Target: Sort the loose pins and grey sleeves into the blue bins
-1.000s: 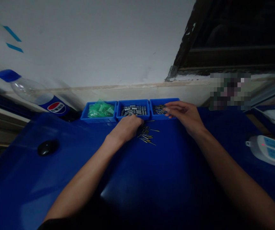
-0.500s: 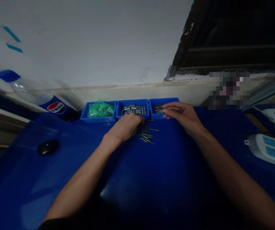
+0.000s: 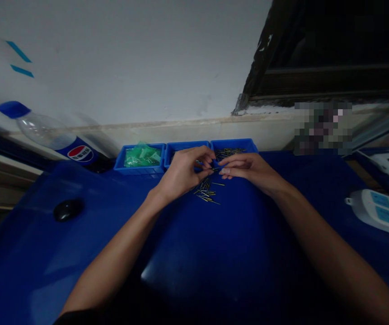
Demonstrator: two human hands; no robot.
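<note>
My left hand [image 3: 188, 172] is in front of the middle blue bin [image 3: 184, 146], its thumb and fingers curled into a pinch. Facing it, my right hand [image 3: 250, 169] has its fingertips pressed together, close to the left fingertips. A thin dark rod shows in the narrow gap, but which hand holds it, or whether it lies on the table, I cannot make out. Just below the hands lies a loose pile of thin gold-and-silver metal rods [image 3: 206, 193]. More such rods [image 3: 231, 153] fill the right blue bin [image 3: 252, 144]. My left hand hides most of the middle bin's contents.
A left blue bin [image 3: 119, 162] holds green plastic packets [image 3: 142, 155]. A cola bottle [image 3: 58, 137] and a black mouse [image 3: 67, 210] are to the left on the blue table cover [image 3: 201, 253]. At right lies a white power strip [image 3: 380, 214]. A wall stands behind.
My right hand has moved left, away from the right bin. My left hand has lifted from the rod pile and turned, so the two hands' fingertips now meet closely in front of the bins.
</note>
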